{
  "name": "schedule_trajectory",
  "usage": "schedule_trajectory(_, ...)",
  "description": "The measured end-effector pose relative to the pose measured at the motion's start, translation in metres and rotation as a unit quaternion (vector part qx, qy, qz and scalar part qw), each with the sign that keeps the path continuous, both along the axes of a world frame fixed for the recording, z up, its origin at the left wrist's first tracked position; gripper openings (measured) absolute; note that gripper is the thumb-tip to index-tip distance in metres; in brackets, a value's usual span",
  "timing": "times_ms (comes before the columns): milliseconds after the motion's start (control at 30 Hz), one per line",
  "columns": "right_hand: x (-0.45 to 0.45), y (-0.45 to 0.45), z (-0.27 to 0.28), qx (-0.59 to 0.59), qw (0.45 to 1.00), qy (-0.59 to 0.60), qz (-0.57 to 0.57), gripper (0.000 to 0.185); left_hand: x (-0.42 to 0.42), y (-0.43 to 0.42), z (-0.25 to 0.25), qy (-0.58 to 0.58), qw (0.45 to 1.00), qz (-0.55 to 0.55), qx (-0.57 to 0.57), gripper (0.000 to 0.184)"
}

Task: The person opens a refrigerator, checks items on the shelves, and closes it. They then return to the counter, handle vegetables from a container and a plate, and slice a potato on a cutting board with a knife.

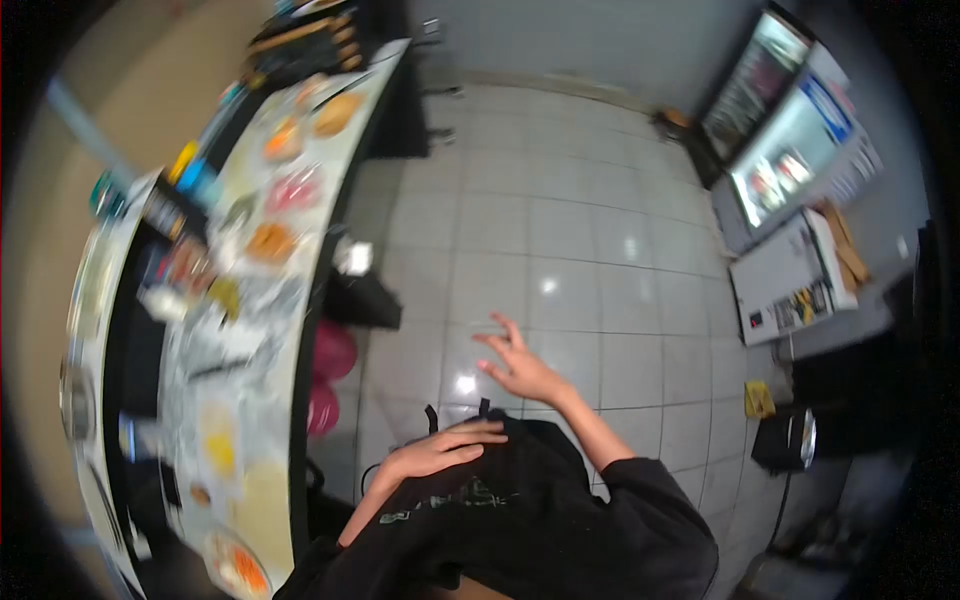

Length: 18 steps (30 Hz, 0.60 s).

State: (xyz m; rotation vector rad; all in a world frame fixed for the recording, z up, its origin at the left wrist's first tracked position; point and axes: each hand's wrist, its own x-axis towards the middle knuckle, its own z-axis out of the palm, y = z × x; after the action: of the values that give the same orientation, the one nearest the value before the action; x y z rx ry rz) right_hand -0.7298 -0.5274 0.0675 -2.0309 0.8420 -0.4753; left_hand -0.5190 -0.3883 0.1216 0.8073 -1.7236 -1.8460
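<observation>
My left hand point(440, 452) lies on the front of the black shirt point(540, 490), its fingers stretched out and holding nothing. Above the tiled floor, my right hand point(522, 370) is held out in the air with its fingers spread and nothing in them. Neither hand touches the long counter point(268, 500) at the left. On that counter are a plate with orange and white food point(238, 565), a yellow item point(220, 452) and an orange-brown food item point(270, 242), all blurred.
Pink bags point(333, 350) and a black bin point(365, 300) stand beside the counter's right edge. Tiled floor point(560, 240) spreads ahead. At the right are lit display fridges point(785, 165), a white box point(790, 280) and a yellow item point(759, 400).
</observation>
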Motion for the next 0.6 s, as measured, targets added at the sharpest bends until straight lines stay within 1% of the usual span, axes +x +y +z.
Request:
schedule_trajectory(33,-0.027,-0.011,0.0,-0.013,0.999,-0.004,-0.032,0.047,-0.024,-0.028,-0.002,0.028,0.996,-0.051,0.06,0.045)
schedule_trajectory(67,-0.048,-0.021,0.001,0.008,0.998,-0.014,-0.058,0.045,-0.04,-0.051,-0.009,0.026,0.995,-0.077,0.053,0.045)
schedule_trajectory(100,-0.068,-0.028,0.001,0.031,0.996,-0.023,-0.079,0.044,-0.051,-0.07,-0.02,-0.001,0.992,-0.093,0.09,0.045)
schedule_trajectory(133,-0.082,-0.035,-0.002,0.027,0.995,-0.021,-0.096,0.044,-0.059,-0.087,-0.026,-0.029,0.986,-0.105,0.127,0.044)
schedule_trajectory(167,-0.096,-0.045,-0.004,0.007,0.992,-0.03,-0.118,0.042,-0.068,-0.103,-0.029,-0.028,0.985,-0.118,0.12,0.044)
schedule_trajectory(233,-0.124,-0.078,-0.004,-0.019,0.988,-0.039,-0.146,0.041,-0.084,-0.137,-0.028,-0.085,0.994,-0.048,0.051,0.047)
schedule_trajectory(267,-0.136,-0.096,-0.002,-0.003,0.987,-0.044,-0.154,0.039,-0.093,-0.153,-0.024,-0.069,0.995,-0.027,0.064,0.047)
schedule_trajectory(300,-0.146,-0.114,0.001,0.012,0.986,-0.049,-0.161,0.038,-0.102,-0.171,-0.023,-0.07,0.995,-0.034,0.061,0.047)
schedule_trajectory(367,-0.17,-0.166,0.003,0.014,0.983,-0.058,-0.172,0.035,-0.121,-0.209,-0.022,-0.046,0.986,-0.127,0.099,0.045)
schedule_trajectory(400,-0.183,-0.195,0.002,-0.004,0.982,-0.065,-0.175,0.035,-0.135,-0.232,-0.013,-0.043,0.985,-0.112,0.125,0.047)
schedule_trajectory(433,-0.195,-0.225,0.004,-0.022,0.981,-0.073,-0.178,0.034,-0.143,-0.258,-0.019,-0.045,0.984,-0.121,0.125,0.047)
schedule_trajectory(467,-0.209,-0.253,0.011,-0.015,0.979,-0.056,-0.198,0.033,-0.15,-0.288,-0.027,-0.055,0.984,-0.112,0.128,0.044)
schedule_trajectory(533,-0.241,-0.311,-0.002,-0.046,0.973,-0.037,-0.222,0.033,-0.166,-0.363,-0.052,-0.066,0.984,-0.111,0.122,0.042)
schedule_trajectory(567,-0.255,-0.336,-0.006,-0.068,0.968,-0.02,-0.24,0.033,-0.176,-0.404,-0.068,-0.108,0.985,-0.104,0.082,0.041)
schedule_trajectory(600,-0.269,-0.359,-0.006,-0.049,0.963,-0.022,-0.262,0.033,-0.185,-0.445,-0.077,-0.147,0.984,-0.096,0.039,0.041)
